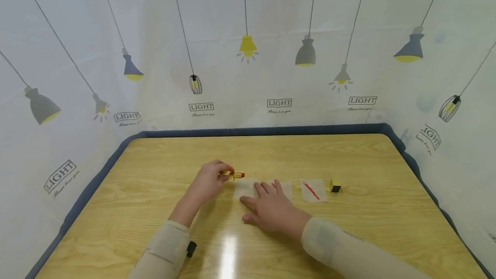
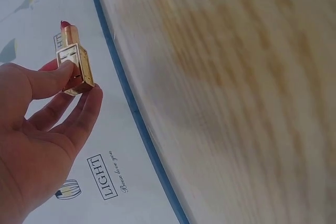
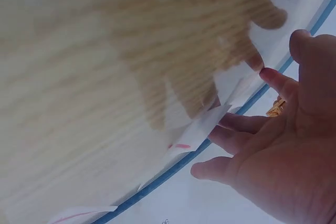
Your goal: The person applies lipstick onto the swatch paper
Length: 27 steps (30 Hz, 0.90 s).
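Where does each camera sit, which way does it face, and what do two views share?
Head: on the head, facing forward and down at the table; left hand, right hand and sleeves show.
Left wrist: on that wrist, facing the lipstick; the left hand and, at the top edge, part of the right show.
Right wrist: on that wrist, facing the paper; the right hand shows.
Shared: head and left wrist views both show the lipstick.

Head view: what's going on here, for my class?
A person's left hand holds a gold lipstick with its red tip showing. The right hand lies spread on white paper. Farther right lies a separate paper square bearing a red stroke, with a small gold-and-black block beside it.
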{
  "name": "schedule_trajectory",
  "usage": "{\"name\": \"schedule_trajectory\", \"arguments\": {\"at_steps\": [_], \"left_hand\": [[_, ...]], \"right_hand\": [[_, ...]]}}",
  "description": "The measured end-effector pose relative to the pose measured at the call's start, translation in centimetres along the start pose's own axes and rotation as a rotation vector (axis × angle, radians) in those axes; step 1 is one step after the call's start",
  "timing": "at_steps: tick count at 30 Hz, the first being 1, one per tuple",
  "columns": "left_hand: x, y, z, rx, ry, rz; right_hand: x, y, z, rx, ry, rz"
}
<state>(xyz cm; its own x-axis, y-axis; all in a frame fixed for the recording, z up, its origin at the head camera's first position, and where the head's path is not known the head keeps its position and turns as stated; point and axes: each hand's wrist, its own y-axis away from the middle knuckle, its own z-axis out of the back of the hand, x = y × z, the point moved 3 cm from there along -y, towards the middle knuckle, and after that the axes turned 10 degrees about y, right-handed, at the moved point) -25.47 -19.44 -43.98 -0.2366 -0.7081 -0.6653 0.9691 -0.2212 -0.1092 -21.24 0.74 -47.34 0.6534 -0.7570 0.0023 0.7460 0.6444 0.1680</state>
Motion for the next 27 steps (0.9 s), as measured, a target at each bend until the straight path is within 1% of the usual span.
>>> {"name": "schedule_trajectory", "arguments": {"at_steps": [4, 10, 16, 22, 27], "left_hand": [[0.1, -0.1, -0.4, 0.03, -0.019, 0.012], [0.1, -0.1, -0.9, 0.062, -0.051, 0.016], [-0.3, -0.2, -1.1, 0.094, -0.097, -0.017], [-0.8, -0.4, -1.6, 0.16, -0.137, -0.064], [-1.1, -0.6, -2.0, 0.188, -0.153, -0.074]], "right_hand": [[-0.2, 0.1, -0.1, 0.036, -0.008, 0.02], [-0.2, 0.0, 0.0, 0.052, -0.01, 0.032], [-0.4, 0.1, 0.0, 0.045, 0.011, 0.049], [-0.5, 0.2, -0.3, 0.057, 0.0, 0.069], [-0.5, 0.2, -0.4, 0.054, 0.021, 0.074]]}}
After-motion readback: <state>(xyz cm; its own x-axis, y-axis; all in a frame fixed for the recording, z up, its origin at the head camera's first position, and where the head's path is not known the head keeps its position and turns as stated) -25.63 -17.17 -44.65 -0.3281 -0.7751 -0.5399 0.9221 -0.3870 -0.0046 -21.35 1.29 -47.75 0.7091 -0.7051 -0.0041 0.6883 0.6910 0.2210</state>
